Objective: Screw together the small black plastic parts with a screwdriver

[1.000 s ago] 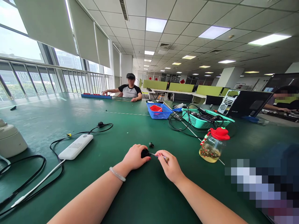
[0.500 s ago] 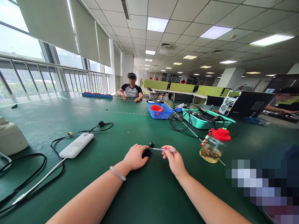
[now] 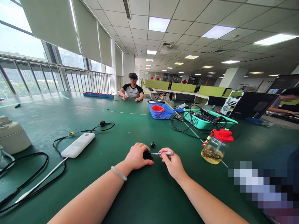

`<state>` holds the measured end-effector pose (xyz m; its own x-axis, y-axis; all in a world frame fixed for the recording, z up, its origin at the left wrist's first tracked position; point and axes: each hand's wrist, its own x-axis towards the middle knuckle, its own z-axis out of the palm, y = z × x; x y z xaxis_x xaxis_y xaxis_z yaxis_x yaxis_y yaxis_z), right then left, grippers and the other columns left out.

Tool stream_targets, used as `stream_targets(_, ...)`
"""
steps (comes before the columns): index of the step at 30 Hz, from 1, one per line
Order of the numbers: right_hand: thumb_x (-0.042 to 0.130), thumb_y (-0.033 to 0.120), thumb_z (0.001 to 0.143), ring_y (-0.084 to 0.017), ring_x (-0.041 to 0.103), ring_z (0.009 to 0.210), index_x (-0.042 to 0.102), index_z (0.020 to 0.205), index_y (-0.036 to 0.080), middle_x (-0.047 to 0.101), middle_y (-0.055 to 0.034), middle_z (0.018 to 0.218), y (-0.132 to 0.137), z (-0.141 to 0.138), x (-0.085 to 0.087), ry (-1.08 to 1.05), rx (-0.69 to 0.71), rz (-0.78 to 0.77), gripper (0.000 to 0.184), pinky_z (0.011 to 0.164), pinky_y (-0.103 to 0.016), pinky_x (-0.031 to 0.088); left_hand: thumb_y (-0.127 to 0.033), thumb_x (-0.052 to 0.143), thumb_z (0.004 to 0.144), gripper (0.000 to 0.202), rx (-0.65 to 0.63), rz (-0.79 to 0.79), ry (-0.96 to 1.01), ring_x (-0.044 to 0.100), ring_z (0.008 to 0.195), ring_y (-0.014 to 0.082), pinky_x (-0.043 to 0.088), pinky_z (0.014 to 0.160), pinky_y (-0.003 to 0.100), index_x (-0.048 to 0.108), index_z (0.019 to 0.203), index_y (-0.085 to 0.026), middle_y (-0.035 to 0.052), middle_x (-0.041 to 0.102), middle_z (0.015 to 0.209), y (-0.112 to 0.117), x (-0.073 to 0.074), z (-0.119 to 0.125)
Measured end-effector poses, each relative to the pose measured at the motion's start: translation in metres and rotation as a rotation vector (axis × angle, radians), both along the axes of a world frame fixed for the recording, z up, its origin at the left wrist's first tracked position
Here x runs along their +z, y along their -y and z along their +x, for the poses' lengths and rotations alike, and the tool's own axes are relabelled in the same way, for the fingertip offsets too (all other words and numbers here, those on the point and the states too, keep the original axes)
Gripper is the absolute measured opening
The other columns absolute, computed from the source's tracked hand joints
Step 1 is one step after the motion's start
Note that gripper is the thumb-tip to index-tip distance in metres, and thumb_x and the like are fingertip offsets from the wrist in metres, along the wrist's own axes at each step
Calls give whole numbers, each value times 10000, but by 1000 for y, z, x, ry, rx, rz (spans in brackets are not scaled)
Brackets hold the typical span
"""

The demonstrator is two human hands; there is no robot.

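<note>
My left hand (image 3: 138,156) is closed around a small black part (image 3: 147,155) on the green tabletop; my fingers hide much of it, and I cannot tell its kind. My right hand (image 3: 172,161) grips a screwdriver (image 3: 166,153) by its clear handle, held nearly level. The metal shaft points left, and its tip meets the right side of the black part. Just beyond my left fingertips lies another small dark piece (image 3: 152,145), which neither hand touches.
To the right stands a glass jar (image 3: 212,151) with a red lid. Farther back are a blue basket (image 3: 161,115) and a green basket (image 3: 203,123) heaped with black cables. A white power strip (image 3: 78,145) with cords lies left. A person (image 3: 132,88) sits across the table.
The black part has turned in my left hand, and my left thumb reaches farther along its near side. The screwdriver has shifted slightly left and lower, its tip now against the part.
</note>
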<state>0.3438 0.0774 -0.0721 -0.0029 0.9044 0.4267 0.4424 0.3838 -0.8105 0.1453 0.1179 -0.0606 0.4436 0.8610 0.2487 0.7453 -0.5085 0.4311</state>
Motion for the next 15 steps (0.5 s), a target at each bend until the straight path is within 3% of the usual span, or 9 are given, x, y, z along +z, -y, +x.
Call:
stream_targets(3, 488, 451, 894, -166, 579, 613, 639, 855, 199, 644, -33, 720, 1, 2, -1, -18, -32, 35, 296, 582, -259, 462, -463, 790, 614, 591, -63, -55, 37, 502, 1189, 296, 393, 1031, 470, 605, 1140, -266, 47, 668, 1163, 2, 1, 0)
stream_targets(9, 443, 449, 911, -165, 557, 590, 604, 801, 203, 598, -18, 652, 5, 4, 1, -31, -51, 68, 315, 567, -257, 451, -283, 730, 656, 523, -102, -70, 63, 534, 1160, 273, 415, 1028, 425, 613, 1166, -265, 43, 682, 1156, 0, 1, -3)
stream_targets(15, 453, 367, 903, -170, 586, 673, 594, 794, 216, 633, -19, 740, 10, -3, 9, 144, -15, 125, 234, 630, -255, 458, -353, 737, 687, 426, -86, -92, 43, 580, 1062, 260, 462, 941, 384, 657, 1096, -270, 37, 701, 1079, -2, 0, -3)
